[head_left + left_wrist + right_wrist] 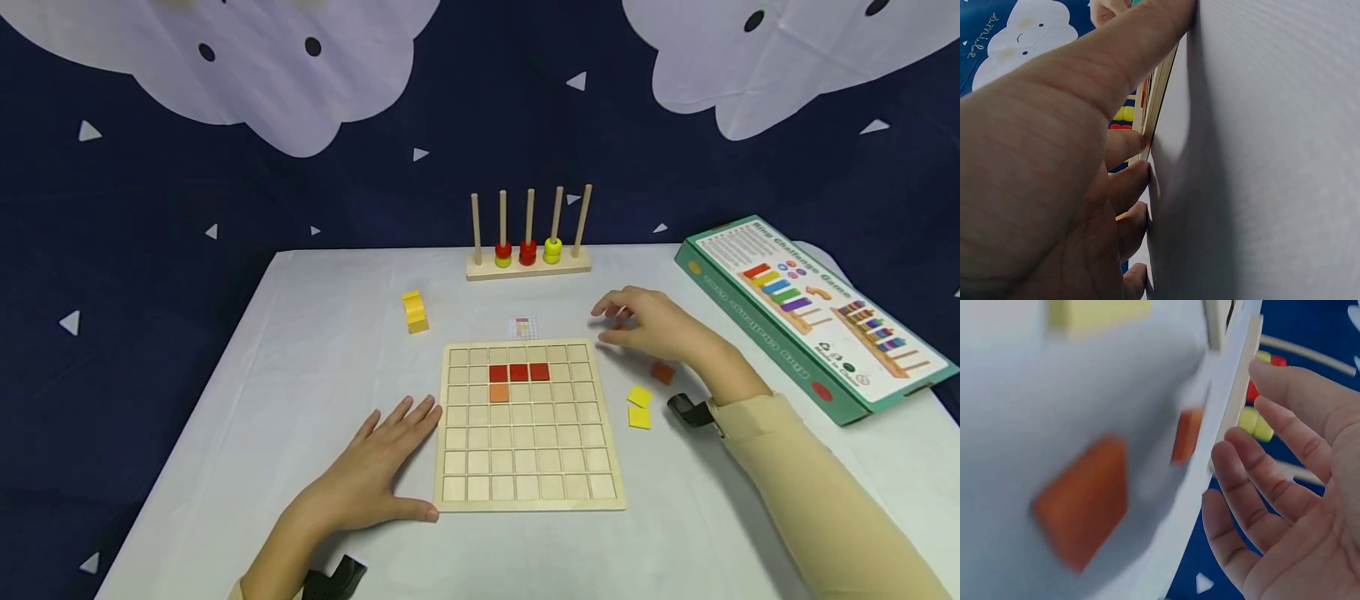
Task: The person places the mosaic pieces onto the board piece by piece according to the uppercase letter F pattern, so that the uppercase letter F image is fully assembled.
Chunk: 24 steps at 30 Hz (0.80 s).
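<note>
A wooden grid board point(530, 506) lies flat on the table, three red tiles point(519, 372) in a row near its top and one orange tile point(498, 392) below the leftmost. Fingers spread, my left hand point(367, 475) rests on the table, thumb and fingertips at the board's left edge. My right hand point(652, 321) hovers beyond the board's upper right corner, its fingers loosely bent and holding nothing. Under its fingertips is an orange tile point(1187, 436); another orange tile point(662, 372) lies nearer the wrist. Two yellow tiles point(639, 417) sit beside the board's right edge.
A small printed pattern card point(522, 327) lies just behind the board. Yellow blocks point(415, 312) stand to the back left. At the rear is a peg rack point(528, 271) with red and yellow rings. A green game box point(817, 317) occupies the right side.
</note>
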Motion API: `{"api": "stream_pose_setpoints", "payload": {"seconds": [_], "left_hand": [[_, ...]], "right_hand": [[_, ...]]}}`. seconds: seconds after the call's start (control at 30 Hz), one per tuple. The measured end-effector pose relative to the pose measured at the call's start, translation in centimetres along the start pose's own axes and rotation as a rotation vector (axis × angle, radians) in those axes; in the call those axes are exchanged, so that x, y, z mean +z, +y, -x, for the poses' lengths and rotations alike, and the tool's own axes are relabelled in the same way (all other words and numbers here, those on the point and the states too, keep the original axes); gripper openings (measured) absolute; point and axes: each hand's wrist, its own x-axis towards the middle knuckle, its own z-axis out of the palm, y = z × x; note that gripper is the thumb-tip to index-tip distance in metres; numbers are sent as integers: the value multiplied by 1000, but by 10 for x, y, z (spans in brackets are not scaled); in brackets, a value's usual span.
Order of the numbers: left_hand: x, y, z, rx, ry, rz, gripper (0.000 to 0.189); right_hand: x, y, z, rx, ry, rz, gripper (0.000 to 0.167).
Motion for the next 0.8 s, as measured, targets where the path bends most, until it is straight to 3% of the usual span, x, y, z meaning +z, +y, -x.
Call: {"api": "stream_pose_setpoints", "payload": {"seconds": [0.23,0.8], "left_hand": [[0,0,1,2,2,0,123],[0,-1,1,9,7,-11,122]], "right_hand": [[-2,20,0,72,-40,-19,40],[-6,39,1,118,-163,-190,44]]}}
